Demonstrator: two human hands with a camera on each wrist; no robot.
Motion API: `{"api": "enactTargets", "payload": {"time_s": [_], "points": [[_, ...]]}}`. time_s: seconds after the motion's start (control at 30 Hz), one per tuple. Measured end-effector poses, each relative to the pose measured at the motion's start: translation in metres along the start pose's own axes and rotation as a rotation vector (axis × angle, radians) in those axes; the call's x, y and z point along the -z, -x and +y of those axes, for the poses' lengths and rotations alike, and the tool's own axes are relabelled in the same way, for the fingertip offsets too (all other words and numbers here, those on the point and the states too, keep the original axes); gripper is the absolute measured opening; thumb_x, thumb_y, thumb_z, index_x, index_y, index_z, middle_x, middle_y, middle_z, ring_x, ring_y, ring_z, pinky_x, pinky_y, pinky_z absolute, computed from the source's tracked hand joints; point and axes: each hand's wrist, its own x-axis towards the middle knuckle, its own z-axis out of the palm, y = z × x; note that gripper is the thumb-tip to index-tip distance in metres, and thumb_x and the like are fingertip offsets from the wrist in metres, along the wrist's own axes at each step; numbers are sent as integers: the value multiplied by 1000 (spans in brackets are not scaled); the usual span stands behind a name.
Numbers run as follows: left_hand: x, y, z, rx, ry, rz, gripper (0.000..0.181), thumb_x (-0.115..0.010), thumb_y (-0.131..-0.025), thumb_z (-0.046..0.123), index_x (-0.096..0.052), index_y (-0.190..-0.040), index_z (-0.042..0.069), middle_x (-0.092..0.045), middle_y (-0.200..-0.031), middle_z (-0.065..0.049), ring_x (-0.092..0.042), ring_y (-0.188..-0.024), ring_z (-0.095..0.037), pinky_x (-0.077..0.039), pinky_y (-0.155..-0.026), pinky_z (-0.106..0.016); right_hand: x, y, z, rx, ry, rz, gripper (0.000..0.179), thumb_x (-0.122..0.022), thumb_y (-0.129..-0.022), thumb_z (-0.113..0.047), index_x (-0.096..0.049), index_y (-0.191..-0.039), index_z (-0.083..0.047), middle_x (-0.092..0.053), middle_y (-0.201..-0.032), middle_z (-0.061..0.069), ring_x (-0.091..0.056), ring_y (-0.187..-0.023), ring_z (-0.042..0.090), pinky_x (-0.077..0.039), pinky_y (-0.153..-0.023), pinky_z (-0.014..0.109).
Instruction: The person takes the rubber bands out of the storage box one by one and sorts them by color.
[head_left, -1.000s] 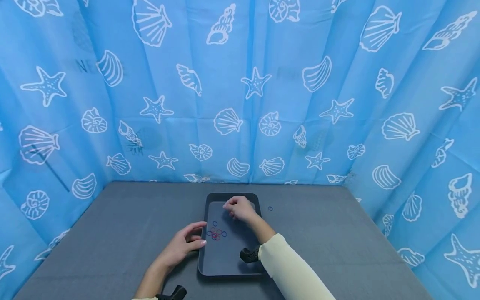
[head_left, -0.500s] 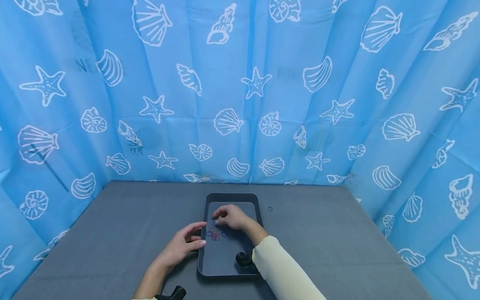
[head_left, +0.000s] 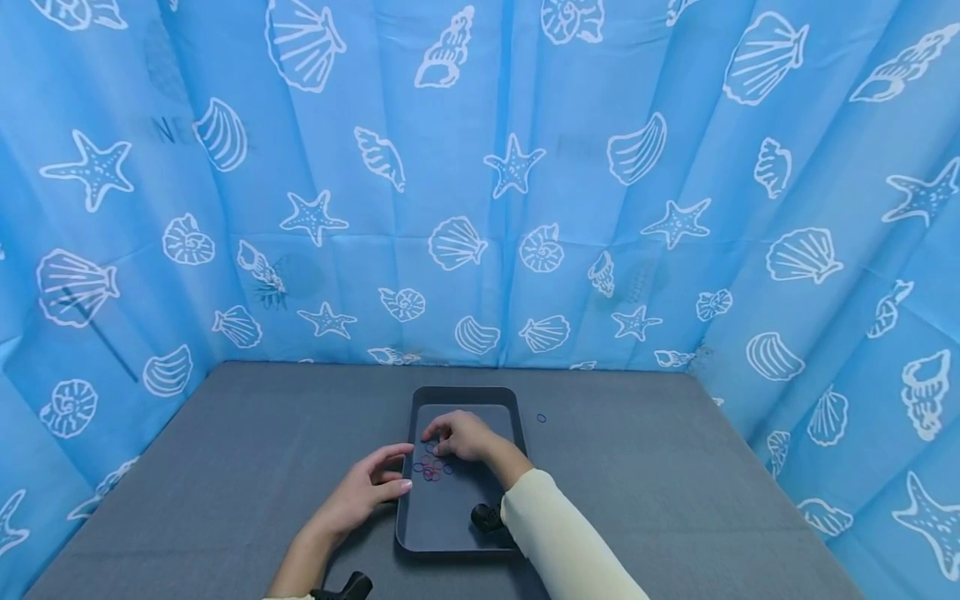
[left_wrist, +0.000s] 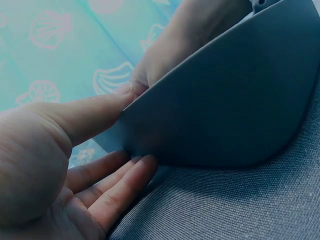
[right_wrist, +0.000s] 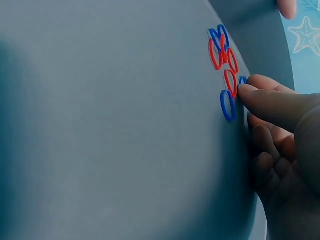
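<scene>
Small red rubber bands (right_wrist: pixel 230 83) and blue rubber bands (right_wrist: pixel 227 105) lie clustered in the left part of a dark grey tray (head_left: pixel 461 529). My right hand (head_left: pixel 463 435) reaches down into the tray. Its thumb and index finger, slightly parted, are at a blue rubber band (head_left: pixel 430 447) at the far end of the cluster; in the right wrist view the thumb partly hides this band (right_wrist: pixel 243 80). At the tray's left side, my left hand (head_left: pixel 367 492) touches the edge, its thumb (left_wrist: pixel 95 112) at the rim and other fingers against the outer wall.
One more blue rubber band (head_left: pixel 542 417) lies on the grey tabletop (head_left: pixel 637 467), right of the tray. A blue curtain (head_left: pixel 480 208) with white shell prints hangs behind and beside the table. Dark wrist devices (head_left: pixel 487 517) show on both arms.
My right hand has moved from the tray's far end toward me and left, reaching the far blue rubber band, and has shifted only slightly since. The left hand stays at the tray's edge.
</scene>
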Motion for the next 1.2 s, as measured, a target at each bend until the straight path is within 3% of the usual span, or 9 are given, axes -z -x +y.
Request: {"api": "enactTargets", "payload": {"time_s": [0.47,0.8,1.2], "points": [[1,0,0,3,13,-8,55,-67,-93,18,-46,-143,10,-39,-145,-24,-57,-113,-31,-50,-89,-45,0,4,-4,-50,-82,25,10,-71,-88,-8,-69,-80,-12,-61,-73,-4,-55,-67,12,-43,-63,28],[-1,4,5,1,13,15,53,-67,-93,15,-47,-142,10,-41,-144,-24,-58,-109,-28,-52,-87,-44,1,5,-4,-29,-37,8,15,-68,-91,-8,-67,-76,-12,-60,-72,-5,-54,-67,10,-43,-64,26],[0,2,2,7,10,-5,55,-67,-93,18,-46,-143,10,-41,-144,-23,-57,-112,-30,-51,-89,-45,3,10,-2,-18,-116,32,13,-64,-93,-8,-67,-80,-10,-60,-75,-2,-55,-71,13,-44,-67,28]]}}
